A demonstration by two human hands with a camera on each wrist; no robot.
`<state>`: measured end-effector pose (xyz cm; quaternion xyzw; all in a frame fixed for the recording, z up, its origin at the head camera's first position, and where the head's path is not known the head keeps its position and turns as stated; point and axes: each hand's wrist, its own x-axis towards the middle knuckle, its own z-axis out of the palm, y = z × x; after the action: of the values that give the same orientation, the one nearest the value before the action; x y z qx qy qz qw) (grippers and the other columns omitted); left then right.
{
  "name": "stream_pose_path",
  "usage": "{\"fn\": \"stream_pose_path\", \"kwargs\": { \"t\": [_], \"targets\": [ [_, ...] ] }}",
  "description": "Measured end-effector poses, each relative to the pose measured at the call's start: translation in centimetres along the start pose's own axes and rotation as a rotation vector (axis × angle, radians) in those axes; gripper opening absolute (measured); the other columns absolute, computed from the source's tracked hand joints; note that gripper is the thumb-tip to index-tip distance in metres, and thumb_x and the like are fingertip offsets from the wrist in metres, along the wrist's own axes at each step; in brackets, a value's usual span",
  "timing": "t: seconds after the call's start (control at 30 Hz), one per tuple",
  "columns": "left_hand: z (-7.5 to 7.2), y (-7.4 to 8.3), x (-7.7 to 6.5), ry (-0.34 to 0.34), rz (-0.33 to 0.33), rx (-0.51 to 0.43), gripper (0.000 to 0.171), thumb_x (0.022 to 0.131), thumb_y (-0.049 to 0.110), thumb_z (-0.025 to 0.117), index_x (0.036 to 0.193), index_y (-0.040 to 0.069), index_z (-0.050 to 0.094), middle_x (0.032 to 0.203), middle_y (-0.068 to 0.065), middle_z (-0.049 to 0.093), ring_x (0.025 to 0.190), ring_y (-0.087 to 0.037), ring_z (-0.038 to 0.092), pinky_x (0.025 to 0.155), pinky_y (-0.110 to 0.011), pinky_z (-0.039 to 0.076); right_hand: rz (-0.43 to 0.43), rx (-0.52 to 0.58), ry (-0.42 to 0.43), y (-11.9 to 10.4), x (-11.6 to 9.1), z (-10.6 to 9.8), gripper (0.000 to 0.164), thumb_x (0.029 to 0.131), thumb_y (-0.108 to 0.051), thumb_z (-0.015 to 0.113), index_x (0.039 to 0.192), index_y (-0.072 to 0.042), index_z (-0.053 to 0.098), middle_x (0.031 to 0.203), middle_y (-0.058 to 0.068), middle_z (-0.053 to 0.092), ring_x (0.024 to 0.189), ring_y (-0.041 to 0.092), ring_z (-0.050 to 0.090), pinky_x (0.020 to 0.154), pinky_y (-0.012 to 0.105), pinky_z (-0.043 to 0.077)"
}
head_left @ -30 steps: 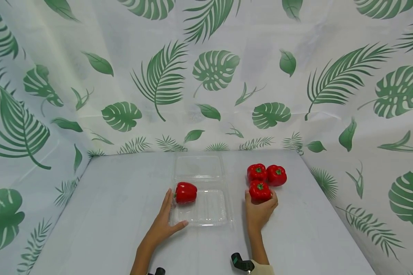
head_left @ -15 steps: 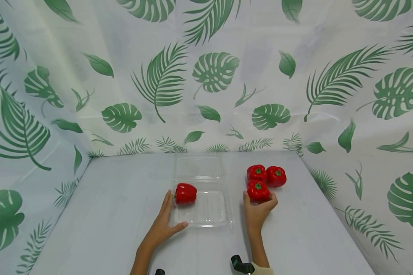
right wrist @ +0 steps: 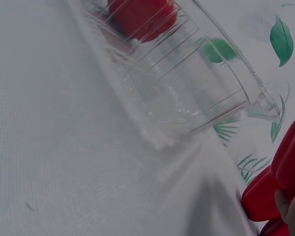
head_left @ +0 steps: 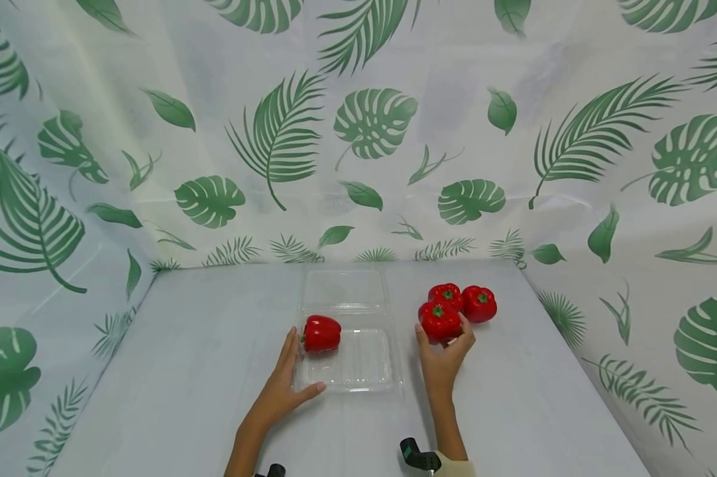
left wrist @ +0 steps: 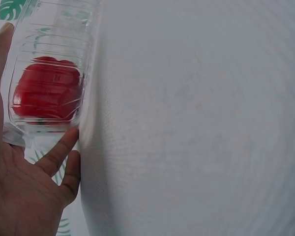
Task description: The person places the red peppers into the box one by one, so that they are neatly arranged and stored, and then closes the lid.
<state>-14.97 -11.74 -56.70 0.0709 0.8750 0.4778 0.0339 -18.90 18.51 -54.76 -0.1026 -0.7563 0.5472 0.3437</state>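
Observation:
A clear plastic clamshell box [head_left: 364, 361] lies with its lid folded back, and one red bell pepper [head_left: 322, 333] rests on its side in the left part of the tray. My left hand [head_left: 282, 391] touches the box's left and front edges with straight, spread fingers; in the left wrist view the fingertips [left wrist: 71, 135] meet the box's end. To the right, my right hand [head_left: 444, 361] grips a second red bell pepper [head_left: 439, 322] between thumb and fingers, its green stem facing up. Only an edge of that hand shows in the right wrist view.
Two more red bell peppers [head_left: 480, 304] stand close behind and right of the gripped one. The box's open lid [head_left: 344, 290] lies flat toward the back of the white table [head_left: 215, 344]. A leaf-print cloth [head_left: 370, 126] rises behind and at both sides.
My right hand has moved slightly left and back with its bell pepper, which now covers part of the one behind it. The left hand and the box have stayed in place.

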Motion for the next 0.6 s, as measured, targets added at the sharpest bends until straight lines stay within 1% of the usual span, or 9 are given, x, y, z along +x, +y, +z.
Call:
{"fn": "stream_pose_path", "kwargs": {
  "t": [0.17, 0.37, 0.47, 0.6],
  "targets": [
    [-0.12, 0.08, 0.02, -0.002, 0.002, -0.002, 0.112, 0.077, 0.048, 0.078, 0.158, 0.027, 0.004, 0.165, 0.012, 0.0, 0.153, -0.027, 0.011, 0.112, -0.061, 0.029, -0.037, -0.001, -0.037, -0.5, 0.14, 0.19, 0.092, 0.075, -0.012, 0.083, 0.148, -0.016, 0.028, 0.145, 0.007, 0.037, 0.134, 0.017, 0.036, 0.098, 0.024, 0.049],
    [-0.05, -0.06, 0.12, -0.002, -0.001, 0.002, 0.113, 0.076, 0.048, 0.078, 0.158, 0.028, 0.004, 0.165, 0.012, 0.0, 0.153, -0.028, 0.011, 0.112, -0.061, 0.03, -0.044, 0.063, -0.068, -0.42, 0.27, 0.42, 0.091, 0.073, -0.013, 0.085, 0.145, -0.009, 0.029, 0.146, 0.006, 0.04, 0.131, 0.014, 0.039, 0.095, 0.009, 0.045],
    [0.0, -0.16, 0.1, -0.002, 0.001, 0.001, 0.112, 0.076, 0.048, 0.078, 0.158, 0.028, 0.004, 0.165, 0.012, 0.0, 0.153, -0.028, 0.011, 0.112, -0.061, 0.03, -0.066, 0.082, -0.094, -0.4, 0.31, 0.5, 0.088, 0.074, -0.013, 0.085, 0.143, -0.008, 0.031, 0.145, 0.007, 0.041, 0.132, 0.016, 0.04, 0.094, 0.007, 0.045],
    [0.03, -0.26, 0.05, 0.003, 0.004, -0.001, 0.112, 0.076, 0.047, 0.079, 0.158, 0.028, 0.005, 0.165, 0.013, 0.0, 0.153, -0.027, 0.011, 0.112, -0.061, 0.03, -0.104, 0.064, -0.137, -0.51, 0.37, 0.68, 0.084, 0.074, -0.012, 0.085, 0.143, -0.009, 0.035, 0.145, 0.007, 0.044, 0.131, 0.02, 0.043, 0.095, 0.007, 0.043]
  ]
}}
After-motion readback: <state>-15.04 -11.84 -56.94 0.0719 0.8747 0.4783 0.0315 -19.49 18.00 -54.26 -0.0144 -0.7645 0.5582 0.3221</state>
